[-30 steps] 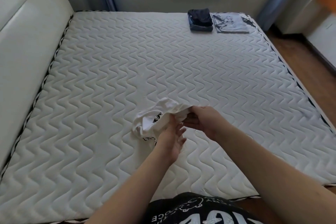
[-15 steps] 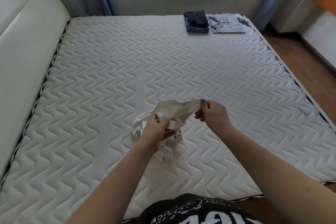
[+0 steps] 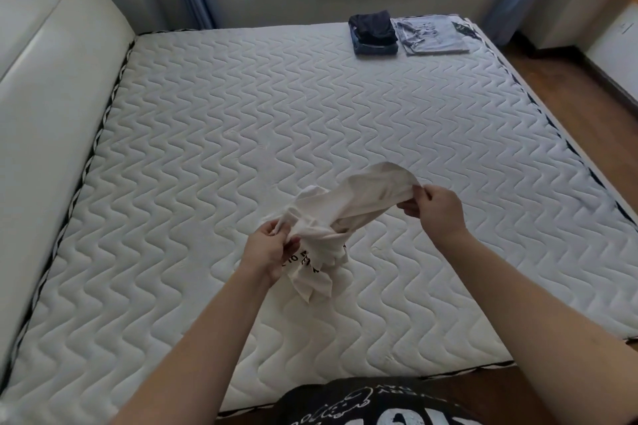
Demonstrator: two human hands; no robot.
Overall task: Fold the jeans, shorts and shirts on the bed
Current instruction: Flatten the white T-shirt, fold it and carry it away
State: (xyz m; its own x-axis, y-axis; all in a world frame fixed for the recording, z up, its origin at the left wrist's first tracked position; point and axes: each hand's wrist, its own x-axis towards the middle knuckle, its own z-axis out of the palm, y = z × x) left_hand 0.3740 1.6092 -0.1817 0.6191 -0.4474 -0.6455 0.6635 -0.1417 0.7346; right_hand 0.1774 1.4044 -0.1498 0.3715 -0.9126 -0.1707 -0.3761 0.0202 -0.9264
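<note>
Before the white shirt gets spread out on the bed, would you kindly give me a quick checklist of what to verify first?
1. Left hand grips the white shirt: ok.
2. Right hand pinches its edge: ok.
3. Shirt untangled and flat: not ok, bunched with a part hanging.
4. Bare mattress beyond the hands for spreading: ok.
5. Dark folded pile and grey folded shirt out of the way at the far edge: ok.
6. Which end is the collar: cannot tell.
</note>
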